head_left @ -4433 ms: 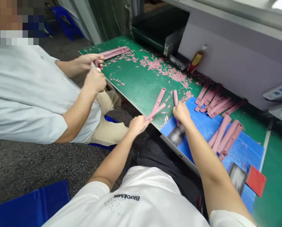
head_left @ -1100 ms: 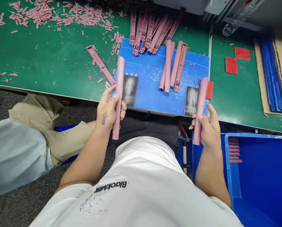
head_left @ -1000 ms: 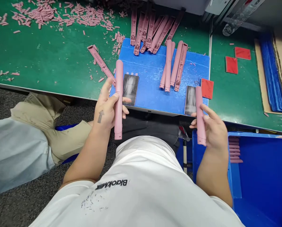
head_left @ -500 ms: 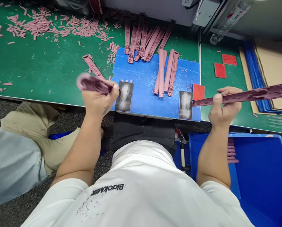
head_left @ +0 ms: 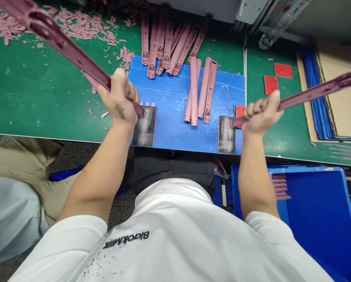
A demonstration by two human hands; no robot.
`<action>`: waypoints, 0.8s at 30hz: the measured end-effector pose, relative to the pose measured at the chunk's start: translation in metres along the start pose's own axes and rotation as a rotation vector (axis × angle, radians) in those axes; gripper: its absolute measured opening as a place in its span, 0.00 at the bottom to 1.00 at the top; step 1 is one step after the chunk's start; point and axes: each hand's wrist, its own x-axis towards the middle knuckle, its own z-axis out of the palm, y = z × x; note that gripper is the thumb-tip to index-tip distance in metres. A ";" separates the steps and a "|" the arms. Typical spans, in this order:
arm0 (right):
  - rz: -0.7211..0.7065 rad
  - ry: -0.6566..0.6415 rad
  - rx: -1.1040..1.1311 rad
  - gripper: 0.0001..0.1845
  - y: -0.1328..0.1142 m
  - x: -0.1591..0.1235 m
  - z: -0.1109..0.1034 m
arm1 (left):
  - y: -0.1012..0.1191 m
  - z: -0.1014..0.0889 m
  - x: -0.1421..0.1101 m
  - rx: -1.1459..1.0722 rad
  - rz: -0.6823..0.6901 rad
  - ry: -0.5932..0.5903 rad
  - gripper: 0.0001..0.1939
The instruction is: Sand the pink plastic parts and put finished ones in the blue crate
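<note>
The camera sits on the person's head and looks forward and down, over the white T-shirt [head_left: 175, 239] (from quite near) to the left hand [head_left: 119, 100], the right hand [head_left: 262, 113] and the green workbench [head_left: 31, 94].

Factory workshop: green workbench [head_left: 31, 105], pink plastic offcuts [head_left: 84, 27]

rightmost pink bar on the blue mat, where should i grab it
Pinch the rightmost pink bar around its middle from above and the right: it lies flat on the blue mat, right edge free, left side against the neighbouring bar.
</note>
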 end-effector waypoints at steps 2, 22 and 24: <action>0.014 -0.063 -0.018 0.41 0.001 0.002 0.002 | 0.002 0.002 0.003 -0.076 -0.046 -0.022 0.35; -0.049 -0.009 -0.096 0.42 -0.003 0.001 0.000 | -0.002 0.014 0.003 -0.231 0.066 0.015 0.23; 0.029 -0.069 -0.122 0.41 -0.007 0.001 0.001 | -0.001 0.016 0.007 -0.187 -0.004 -0.007 0.26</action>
